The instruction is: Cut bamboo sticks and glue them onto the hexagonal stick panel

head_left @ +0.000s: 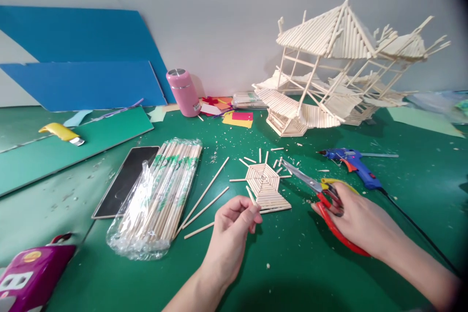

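At a green craft table (292, 273), the person's left hand (230, 231) pinches a short pale wooden stick (251, 196) between closed fingertips beside a flat hexagonal panel of glued sticks (266, 186). The right hand (360, 222) grips red-handled scissors (321, 195), blades slightly parted. The stick looks light, stiff and snappable, best held mid-length.

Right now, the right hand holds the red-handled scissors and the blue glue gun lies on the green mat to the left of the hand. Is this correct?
Not quite. In the head view, the right hand does hold the red-handled scissors, but the blue glue gun lies on the green mat beyond the hand, not to its left.
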